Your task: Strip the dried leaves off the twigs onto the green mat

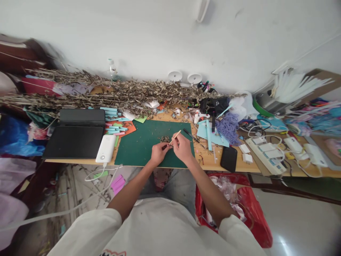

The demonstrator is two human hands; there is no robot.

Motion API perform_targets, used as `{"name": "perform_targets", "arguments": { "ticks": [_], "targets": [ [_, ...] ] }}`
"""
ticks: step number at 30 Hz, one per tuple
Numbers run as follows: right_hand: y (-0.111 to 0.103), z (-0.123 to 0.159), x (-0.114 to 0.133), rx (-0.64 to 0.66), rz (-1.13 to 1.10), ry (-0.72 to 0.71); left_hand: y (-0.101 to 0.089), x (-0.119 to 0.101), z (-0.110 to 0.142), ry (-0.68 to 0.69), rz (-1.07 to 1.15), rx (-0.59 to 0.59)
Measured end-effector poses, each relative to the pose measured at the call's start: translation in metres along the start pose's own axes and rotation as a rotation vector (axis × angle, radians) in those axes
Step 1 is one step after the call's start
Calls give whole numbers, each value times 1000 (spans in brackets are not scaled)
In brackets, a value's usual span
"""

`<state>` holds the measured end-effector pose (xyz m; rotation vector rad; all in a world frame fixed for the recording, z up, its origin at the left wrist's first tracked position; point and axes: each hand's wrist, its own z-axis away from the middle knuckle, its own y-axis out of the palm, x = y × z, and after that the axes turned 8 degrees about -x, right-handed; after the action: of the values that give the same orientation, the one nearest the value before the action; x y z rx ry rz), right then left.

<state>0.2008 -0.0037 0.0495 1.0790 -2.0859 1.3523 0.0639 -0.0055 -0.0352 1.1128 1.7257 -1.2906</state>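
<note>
My right hand pinches a thin pale wooden stick, slanting up to the right. Its lower end meets a tiny dark red piece at the fingertips of my left hand. The left fingers are closed there, and what exactly they hold is too small to name. Both hands are close together over the front of a green cutting mat. Just beyond the fingertips is a small heap of dry plant crumbs on the mat. A black pen lies at the mat's right edge.
Dried plant stalks stretch along the back by the wall. A black tablet case and white power bank stand left. To the right are purple yarn, a black phone-like slab and a power strip. A red bag sits below.
</note>
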Motion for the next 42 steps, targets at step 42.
{"name": "perform_targets", "arguments": {
  "ticks": [42],
  "targets": [
    [-2,-4,10,53,23,10,-1,3,0,-55,59,-24]
  ]
}}
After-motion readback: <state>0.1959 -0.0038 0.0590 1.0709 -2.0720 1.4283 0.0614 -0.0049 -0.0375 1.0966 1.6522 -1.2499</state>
